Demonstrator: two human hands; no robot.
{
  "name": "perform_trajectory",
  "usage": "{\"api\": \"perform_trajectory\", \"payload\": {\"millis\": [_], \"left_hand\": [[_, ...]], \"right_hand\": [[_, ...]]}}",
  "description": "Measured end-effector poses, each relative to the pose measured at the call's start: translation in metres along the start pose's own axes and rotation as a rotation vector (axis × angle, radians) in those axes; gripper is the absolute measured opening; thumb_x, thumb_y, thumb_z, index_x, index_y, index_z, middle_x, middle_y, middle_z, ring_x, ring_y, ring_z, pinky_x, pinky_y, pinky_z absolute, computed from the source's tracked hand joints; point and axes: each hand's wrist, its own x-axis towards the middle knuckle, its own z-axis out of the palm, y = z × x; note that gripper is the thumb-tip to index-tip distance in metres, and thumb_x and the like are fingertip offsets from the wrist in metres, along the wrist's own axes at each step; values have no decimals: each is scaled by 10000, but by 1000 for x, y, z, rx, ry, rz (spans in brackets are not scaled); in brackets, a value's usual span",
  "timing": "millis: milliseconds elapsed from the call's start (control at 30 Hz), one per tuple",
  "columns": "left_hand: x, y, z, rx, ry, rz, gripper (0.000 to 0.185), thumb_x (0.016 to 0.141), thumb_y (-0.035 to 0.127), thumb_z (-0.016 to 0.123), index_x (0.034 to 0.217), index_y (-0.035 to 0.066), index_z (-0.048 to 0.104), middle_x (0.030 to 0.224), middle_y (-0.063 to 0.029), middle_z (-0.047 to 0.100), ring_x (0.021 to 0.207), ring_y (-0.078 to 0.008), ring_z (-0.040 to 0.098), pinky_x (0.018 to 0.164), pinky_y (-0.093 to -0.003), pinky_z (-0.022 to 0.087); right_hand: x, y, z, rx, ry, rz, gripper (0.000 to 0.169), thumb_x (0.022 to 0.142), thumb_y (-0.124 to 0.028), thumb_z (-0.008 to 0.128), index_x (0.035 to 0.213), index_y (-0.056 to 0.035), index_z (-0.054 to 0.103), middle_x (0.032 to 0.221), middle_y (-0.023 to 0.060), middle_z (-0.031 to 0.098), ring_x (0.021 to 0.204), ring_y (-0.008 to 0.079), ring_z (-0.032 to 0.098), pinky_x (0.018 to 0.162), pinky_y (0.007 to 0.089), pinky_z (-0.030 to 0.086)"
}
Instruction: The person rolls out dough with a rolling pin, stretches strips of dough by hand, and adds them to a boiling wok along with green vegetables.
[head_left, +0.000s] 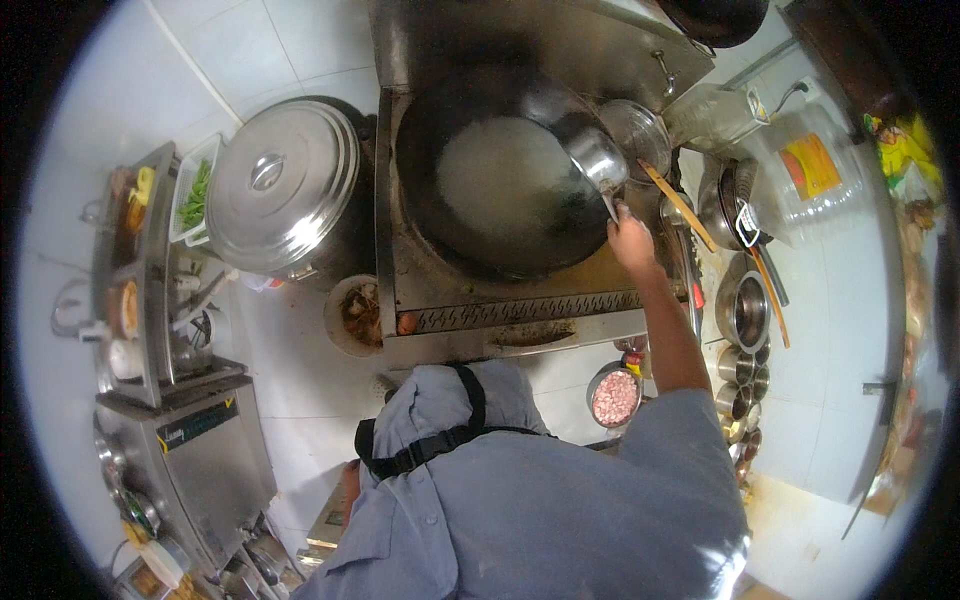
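My right hand (631, 241) grips the handle of a steel ladle (600, 156). The ladle's bowl is at the right side of a large black wok (517, 247), just over its inner wall. Cloudy, pale liquid (502, 180) fills the wok's bottom, and its surface looks hazy. The wok sits in a steel wok range (465, 289) with a slotted drain strip along its front. Of my left side only a sliver of skin shows beside my shirt; the left hand is out of view.
A large lidded steel pot (289, 187) stands left of the range, near a white basket (184, 214) of green vegetables. Right of the wok are a wire strainer (637, 139) with a wooden handle and several pots. A bowl of diced pinkish food (616, 397) is near my right elbow.
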Motion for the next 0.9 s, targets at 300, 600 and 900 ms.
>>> {"api": "perform_trajectory", "payload": {"millis": [300, 600, 900], "left_hand": [[1, -25, 9, 70, 14, 41, 317, 898, 285, 582, 1005, 13, 705, 933, -178, 704, 836, -269, 677, 763, -364, 508], [-37, -10, 25, -5, 23, -338, 346, 875, 335, 618, 987, 23, 717, 879, -133, 716, 792, -215, 660, 740, -352, 505], [-82, -29, 48, -134, 74, -266, 308, 885, 277, 604, 978, 3, 709, 891, -120, 710, 768, -219, 653, 724, -338, 507]], "right_hand": [[19, -36, 40, 175, -287, 96, 357, 980, -213, 476, 1203, 66, 473, 974, 220, 634, 855, 363, 633, 754, 482, 507], [38, -62, 9, 1759, -534, 708, 201, 1006, -139, 397, 946, 34, 479, 669, 65, 473, 428, 98, 287, 384, 270, 262], [125, -147, 3, 1559, -494, 513, 206, 943, -131, 461, 933, 63, 529, 739, 82, 508, 464, 118, 379, 400, 273, 305]]}}
